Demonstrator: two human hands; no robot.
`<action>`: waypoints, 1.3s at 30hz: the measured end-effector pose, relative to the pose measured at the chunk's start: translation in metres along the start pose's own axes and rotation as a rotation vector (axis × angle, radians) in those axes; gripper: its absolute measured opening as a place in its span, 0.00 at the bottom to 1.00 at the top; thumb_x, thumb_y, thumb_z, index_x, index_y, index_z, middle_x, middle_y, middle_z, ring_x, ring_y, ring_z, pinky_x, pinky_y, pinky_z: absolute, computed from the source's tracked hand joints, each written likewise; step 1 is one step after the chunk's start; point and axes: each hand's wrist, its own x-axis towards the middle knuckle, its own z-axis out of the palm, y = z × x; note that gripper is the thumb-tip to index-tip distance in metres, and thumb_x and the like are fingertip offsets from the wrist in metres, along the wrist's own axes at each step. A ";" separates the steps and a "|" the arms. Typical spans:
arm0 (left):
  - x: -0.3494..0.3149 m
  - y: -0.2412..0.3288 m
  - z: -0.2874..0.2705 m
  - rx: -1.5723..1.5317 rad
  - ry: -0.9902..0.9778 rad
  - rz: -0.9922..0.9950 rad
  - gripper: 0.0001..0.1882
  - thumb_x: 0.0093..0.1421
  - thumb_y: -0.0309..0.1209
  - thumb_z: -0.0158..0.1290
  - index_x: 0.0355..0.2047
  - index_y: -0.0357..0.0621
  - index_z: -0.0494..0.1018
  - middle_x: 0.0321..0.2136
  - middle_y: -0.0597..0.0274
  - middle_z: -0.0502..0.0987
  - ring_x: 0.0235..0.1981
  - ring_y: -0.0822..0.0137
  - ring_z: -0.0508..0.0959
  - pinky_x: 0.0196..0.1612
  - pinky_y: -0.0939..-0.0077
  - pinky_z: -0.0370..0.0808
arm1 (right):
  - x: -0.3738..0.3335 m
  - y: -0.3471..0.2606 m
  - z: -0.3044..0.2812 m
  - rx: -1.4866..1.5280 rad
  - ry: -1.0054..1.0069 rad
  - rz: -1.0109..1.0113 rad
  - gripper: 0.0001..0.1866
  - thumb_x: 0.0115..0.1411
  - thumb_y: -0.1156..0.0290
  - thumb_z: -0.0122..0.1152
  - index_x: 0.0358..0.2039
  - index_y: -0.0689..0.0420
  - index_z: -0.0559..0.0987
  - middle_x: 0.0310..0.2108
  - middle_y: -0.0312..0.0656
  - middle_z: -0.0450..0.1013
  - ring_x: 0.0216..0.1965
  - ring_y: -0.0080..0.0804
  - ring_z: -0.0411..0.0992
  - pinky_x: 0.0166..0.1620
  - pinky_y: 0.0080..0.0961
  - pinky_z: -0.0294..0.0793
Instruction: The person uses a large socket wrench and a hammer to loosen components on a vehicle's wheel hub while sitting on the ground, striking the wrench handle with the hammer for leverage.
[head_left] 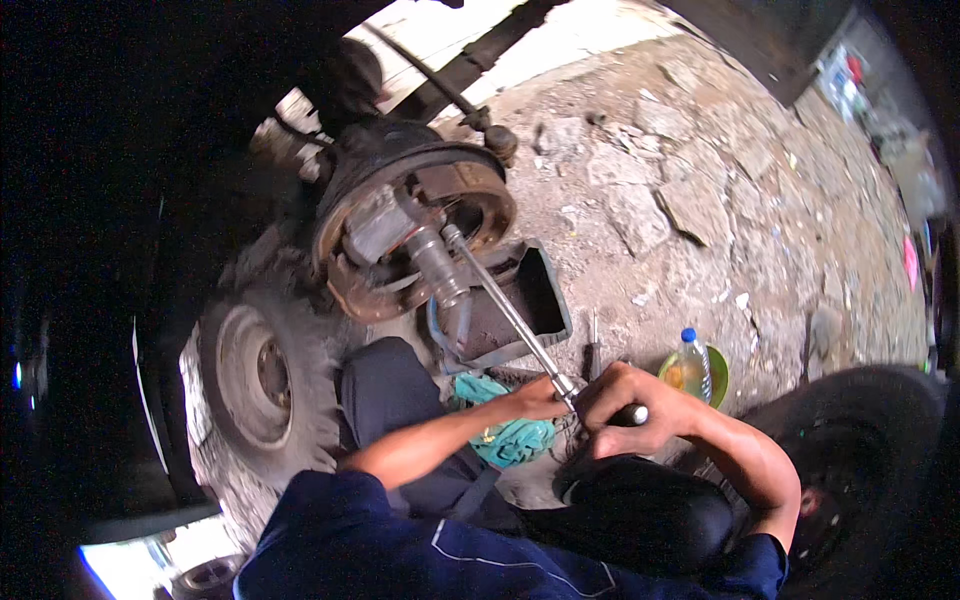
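Note:
A long metal bar wrench (505,310) runs from my hands up to the axle spindle (437,262) of a rusty wheel hub with brake shoes (410,225). My right hand (625,405) is closed around the wrench's lower handle. My left hand (537,398) grips the same shaft just above it, fingers wrapped on the bar. I sit low, with my knees (390,385) on either side.
A removed tyre and wheel (255,385) lies left of the hub. A black rectangular tray (540,295) sits under the hub, with a teal rag (505,435) nearby. A bottle of yellowish liquid (692,365) stands in a green bowl. Another tyre (850,450) is at right. Broken stone ground surrounds.

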 end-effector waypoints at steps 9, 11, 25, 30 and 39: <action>-0.059 -0.038 0.001 -0.017 -0.013 -0.194 0.19 0.60 0.33 0.54 0.52 0.46 0.70 0.46 0.63 0.75 0.46 0.65 0.74 0.54 0.71 0.70 | -0.010 -0.062 0.004 -1.102 -0.118 0.180 0.14 0.60 0.62 0.51 0.36 0.58 0.79 0.38 0.47 0.75 0.36 0.42 0.75 0.36 0.38 0.74; -0.063 -0.089 0.016 0.114 0.159 0.036 0.16 0.59 0.35 0.53 0.47 0.46 0.73 0.38 0.60 0.77 0.40 0.65 0.76 0.47 0.69 0.73 | -0.009 -0.061 0.039 -1.608 -0.267 0.061 0.18 0.58 0.61 0.48 0.40 0.60 0.78 0.40 0.52 0.72 0.45 0.49 0.70 0.45 0.51 0.69; -0.044 -0.029 0.011 0.212 0.056 -0.274 0.14 0.63 0.38 0.50 0.42 0.42 0.72 0.29 0.60 0.76 0.34 0.71 0.74 0.40 0.70 0.71 | 0.023 -0.001 0.066 -2.093 -0.165 0.698 0.08 0.47 0.68 0.55 0.22 0.57 0.79 0.20 0.42 0.71 0.26 0.33 0.68 0.32 0.30 0.63; -0.053 0.006 0.005 0.216 0.061 -0.269 0.17 0.63 0.43 0.49 0.34 0.39 0.73 0.19 0.60 0.71 0.22 0.70 0.68 0.30 0.65 0.67 | 0.003 0.003 0.052 -2.026 -0.100 0.301 0.06 0.44 0.66 0.56 0.15 0.51 0.74 0.14 0.34 0.67 0.21 0.27 0.66 0.28 0.27 0.58; -0.061 0.011 0.004 0.154 0.051 -0.288 0.29 0.63 0.45 0.47 0.11 0.36 0.60 0.07 0.63 0.57 0.11 0.70 0.58 0.17 0.66 0.58 | 0.001 0.002 0.029 -2.165 -0.109 -0.140 0.07 0.44 0.65 0.55 0.14 0.49 0.69 0.17 0.32 0.63 0.19 0.22 0.61 0.25 0.23 0.54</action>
